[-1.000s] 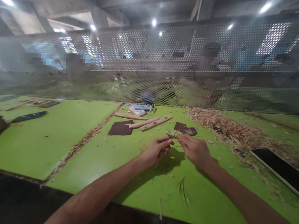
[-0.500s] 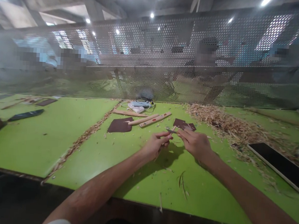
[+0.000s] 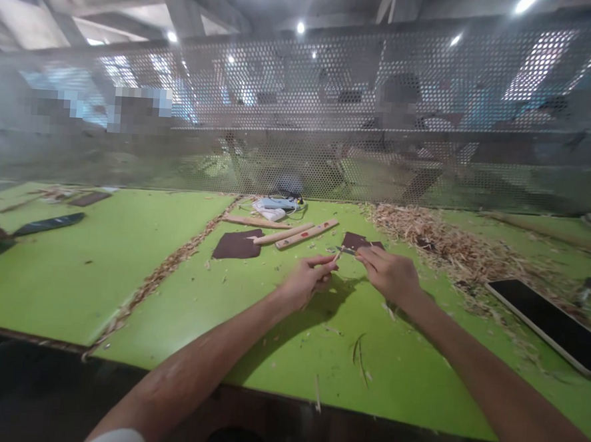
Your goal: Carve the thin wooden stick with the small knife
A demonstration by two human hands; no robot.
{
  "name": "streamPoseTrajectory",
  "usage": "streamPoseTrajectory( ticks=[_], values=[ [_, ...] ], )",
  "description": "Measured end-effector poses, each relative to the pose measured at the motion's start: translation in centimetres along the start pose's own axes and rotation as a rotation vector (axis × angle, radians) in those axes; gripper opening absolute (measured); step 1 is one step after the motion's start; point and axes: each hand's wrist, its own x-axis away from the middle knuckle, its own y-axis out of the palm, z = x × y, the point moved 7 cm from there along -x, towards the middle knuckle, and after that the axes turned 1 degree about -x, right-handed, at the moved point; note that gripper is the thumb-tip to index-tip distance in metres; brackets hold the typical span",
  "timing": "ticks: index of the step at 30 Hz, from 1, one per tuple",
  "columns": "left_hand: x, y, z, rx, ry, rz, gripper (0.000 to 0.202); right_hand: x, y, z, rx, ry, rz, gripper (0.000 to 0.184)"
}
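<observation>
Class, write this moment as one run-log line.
left hand: pinches thin stick | right hand: grips small blade at the stick | beside: wood shavings

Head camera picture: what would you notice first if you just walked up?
Probably the bright green table, with the left hand and right hand meeting over its middle, pinching a small thin stick between them. Behind to the right lies a big heap of wood shavings, and a dark tablet lies flat at the right edge.

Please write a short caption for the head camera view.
Left hand and right hand pinch a small thin piece above a green table.
</observation>
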Motion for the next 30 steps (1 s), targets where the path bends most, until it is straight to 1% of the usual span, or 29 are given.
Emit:
streamPoseTrajectory(
  ticks=[2, 3, 5, 7, 8, 9, 10, 11, 14, 16, 18, 20, 22, 26, 30],
  values=[
    [0.1, -0.1, -0.1, -0.006, -0.010, 0.014, 0.019, -0.1, -0.1, 1.1, 0.007, 0.027, 0.002, 0.039],
    [0.1, -0.2, -0.1, -0.012, -0.011, 0.012, 0.019, -0.1, -0.3, 2.1, 0.008, 0.060, 0.006, 0.042],
    [0.1, -0.3, -0.1, -0.011, 0.001, -0.010, 0.019, 0.0, -0.9, 4.9, 0.003, 0.162, 0.035, 0.049],
    [0.0, -0.3, 0.1, 0.002, 0.014, -0.040, 0.019, 0.3, -2.0, 7.5, 0.030, 0.257, 0.141, 0.043],
    [0.0, -0.3, 0.1, 0.011, 0.017, -0.053, 0.020, 0.5, -2.3, 8.1, 0.013, 0.277, 0.171, 0.042],
    [-0.1, -0.3, 0.2, 0.020, 0.019, -0.067, 0.022, 0.6, -2.3, 8.3, -0.022, 0.278, 0.186, 0.040],
    [-0.1, -0.3, 0.2, 0.028, 0.022, -0.081, 0.024, 0.7, -2.1, 8.0, -0.072, 0.266, 0.184, 0.040],
    [-0.2, -0.2, 0.3, 0.037, 0.028, -0.094, 0.027, 0.7, -1.6, 7.1, -0.133, 0.236, 0.162, 0.039],
    [-0.3, -0.1, 0.3, 0.061, 0.042, -0.111, 0.034, 0.5, -0.1, 3.0, -0.275, 0.126, 0.089, 0.040],
    [-0.2, 0.0, 0.2, 0.070, 0.047, -0.124, 0.035, 0.4, 0.6, 0.2, -0.282, 0.050, 0.029, 0.042],
    [0.0, 0.2, 0.1, 0.074, 0.045, -0.148, 0.034, 0.3, 1.0, -1.3, -0.247, 0.008, -0.017, 0.043],
    [0.2, 0.4, -0.2, 0.066, 0.032, -0.175, 0.036, 0.3, 1.1, -1.8, -0.208, -0.011, -0.029, 0.042],
    [0.4, 0.5, -0.3, 0.051, 0.023, -0.183, 0.041, 0.3, 0.9, -1.7, -0.175, -0.039, -0.013, 0.041],
    [0.7, 0.8, 0.3, 0.045, 0.055, -0.142, 0.054, 0.2, 0.3, -1.7, -0.086, -0.102, 0.034, 0.042],
    [0.9, 1.2, 0.7, 0.028, 0.085, -0.117, 0.056, 0.0, -0.3, -1.9, 0.011, -0.111, 0.031, 0.042]
  ],
)
